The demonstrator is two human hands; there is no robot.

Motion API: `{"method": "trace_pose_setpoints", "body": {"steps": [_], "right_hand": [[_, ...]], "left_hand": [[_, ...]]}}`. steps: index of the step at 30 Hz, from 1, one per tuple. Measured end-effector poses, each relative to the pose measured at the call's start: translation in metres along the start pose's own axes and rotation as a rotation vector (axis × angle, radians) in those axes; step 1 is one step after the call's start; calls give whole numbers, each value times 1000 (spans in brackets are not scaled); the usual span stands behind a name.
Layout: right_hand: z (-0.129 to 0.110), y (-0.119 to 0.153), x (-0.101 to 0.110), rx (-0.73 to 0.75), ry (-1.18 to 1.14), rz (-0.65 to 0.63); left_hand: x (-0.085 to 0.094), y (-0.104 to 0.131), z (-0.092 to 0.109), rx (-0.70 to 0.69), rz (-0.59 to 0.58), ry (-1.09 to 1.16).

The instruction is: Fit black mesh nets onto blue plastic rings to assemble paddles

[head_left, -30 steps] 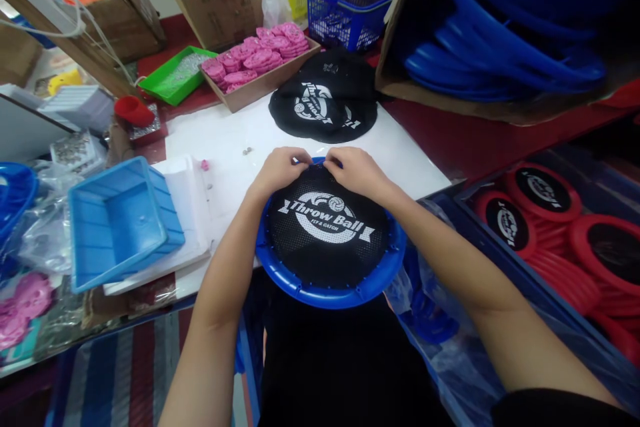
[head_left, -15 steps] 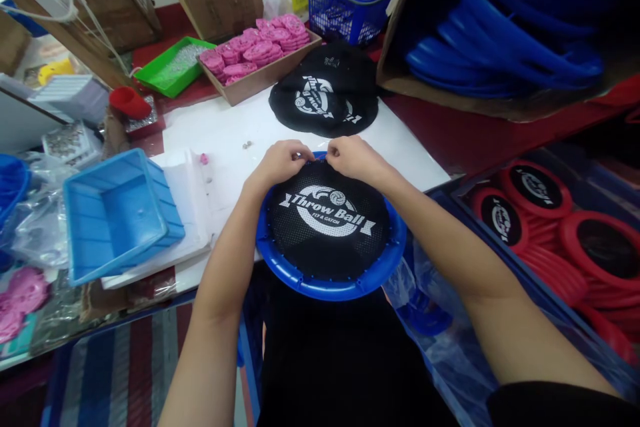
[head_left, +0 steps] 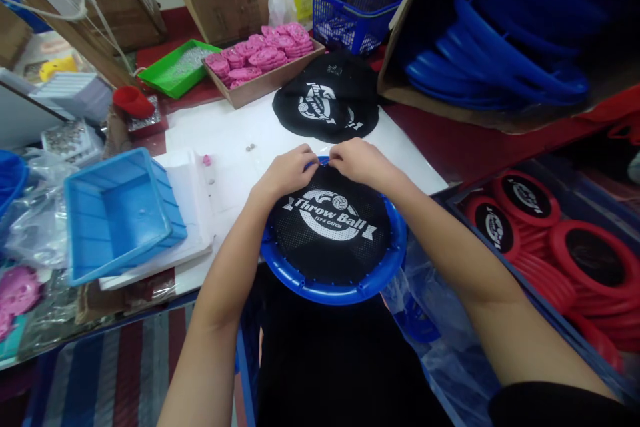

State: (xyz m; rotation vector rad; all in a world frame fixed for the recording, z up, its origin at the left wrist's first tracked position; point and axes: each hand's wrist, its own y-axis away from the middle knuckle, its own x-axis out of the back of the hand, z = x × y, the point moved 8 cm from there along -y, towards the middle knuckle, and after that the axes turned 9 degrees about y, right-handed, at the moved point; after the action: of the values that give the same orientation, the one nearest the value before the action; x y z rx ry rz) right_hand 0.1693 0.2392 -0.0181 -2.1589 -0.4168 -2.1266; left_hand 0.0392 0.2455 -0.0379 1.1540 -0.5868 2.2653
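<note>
A blue plastic ring (head_left: 333,294) rests at the table's front edge, partly over my lap. Within it lies a black mesh disc (head_left: 330,257) printed "Throw Ball" in white. At the ring's far side, my left hand (head_left: 293,170) pinches the mesh edge with bent fingers. Just to its right, my right hand (head_left: 357,159) is closed on the same edge in a similar pinch. My fingers hide the exact spot they grip. Beyond my hands, more black printed discs (head_left: 300,114) lie overlapping on the white table sheet (head_left: 230,140).
A light-blue bin (head_left: 125,220) stands at left. Behind are a carton of pink pieces (head_left: 235,97), a green tray (head_left: 173,84) and a blue basket (head_left: 357,10). Blue rings (head_left: 480,60) fill a box at upper right; a crate at right holds red rings with black centres (head_left: 530,197).
The camera view has shifted slightly. Both hands stay at the ring's far edge, with the left fingers a little more curled over the rim.
</note>
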Motion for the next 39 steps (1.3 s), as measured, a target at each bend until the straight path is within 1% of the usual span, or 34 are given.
{"method": "trace_pose_setpoints", "body": {"steps": [2,3,5,8,10,12,14,16,21,24,27,34,36,39], "right_hand": [[-8,7,1,30,147,86],[-11,9,0,45,196,109],[-10,8,-1,42,220,93],[-5,-1,-1,-23,173,-15],[-11,-4,2,-28,193,-38],[-24,-4,6,-6,247,-6],[-36,-1,9,26,298,57],[-40,1,9,47,324,82],[-22,-5,6,21,312,-2],[-26,0,8,43,319,7],[-27,7,6,65,315,25],[10,6,-6,16,218,5],[13,6,-8,3,189,7],[9,9,-11,-11,163,21]], "left_hand": [[-1,-1,4,-52,29,-22],[-2,-1,6,-79,36,-25],[-5,-3,9,-124,30,-9],[-9,-4,11,-169,-2,13],[-11,-5,13,-187,-21,-12],[-13,-5,14,-195,-40,-64],[-15,-4,14,-193,-62,-112],[-16,-3,14,-192,-81,-130],[-16,-4,12,-195,-72,-90],[-16,-5,10,-184,-74,-92],[-15,-4,11,-188,-62,-79],[-15,-3,11,-186,-29,6],[-16,-3,10,-183,-25,32],[-16,-3,9,-186,-22,46]]}}
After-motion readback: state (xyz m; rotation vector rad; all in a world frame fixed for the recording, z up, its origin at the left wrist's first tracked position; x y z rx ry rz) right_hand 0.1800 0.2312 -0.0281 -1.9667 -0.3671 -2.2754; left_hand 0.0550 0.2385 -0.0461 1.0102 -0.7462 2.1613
